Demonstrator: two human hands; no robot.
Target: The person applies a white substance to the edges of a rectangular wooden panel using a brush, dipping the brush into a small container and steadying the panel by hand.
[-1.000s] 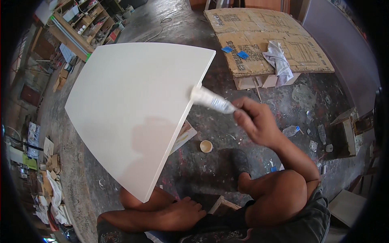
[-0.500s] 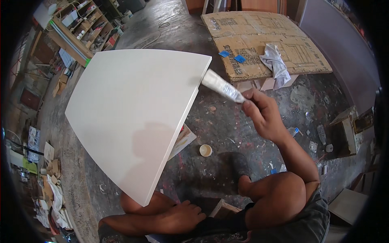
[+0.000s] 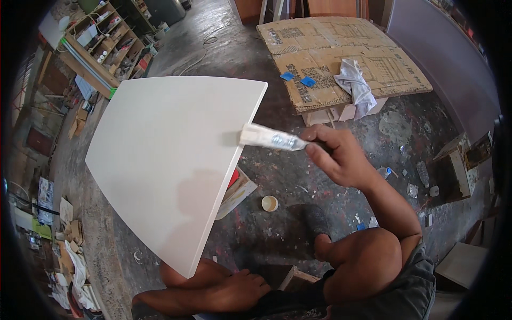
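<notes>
My right hand (image 3: 338,157) grips a flat paintbrush (image 3: 272,137) by the handle end, thumb and fingers pinched round it. The brush head and its ferrule are smeared whitish. Its bristle tip lies at the right edge of a large white panel (image 3: 160,128), casting a small shadow on the surface; whether it touches cannot be made out. The panel is raised above the floor, with its lower corner over my left leg. My left hand (image 3: 242,290) rests on my lap with its fingers loosely laid out and holding nothing.
A small cup (image 3: 270,203) of pale paint stands on the stained floor, right of the panel. Under the panel, a box-like support (image 3: 236,198) partly shows. Cardboard (image 3: 352,56) with a white rag (image 3: 354,85) covers a low piece at the back right. Shelves (image 3: 114,40) stand far left.
My right hand has brought the paintbrush left and nearer along the panel's right edge, and the brush now lies flatter. My left hand stays on my lap. The view has shifted slightly.
</notes>
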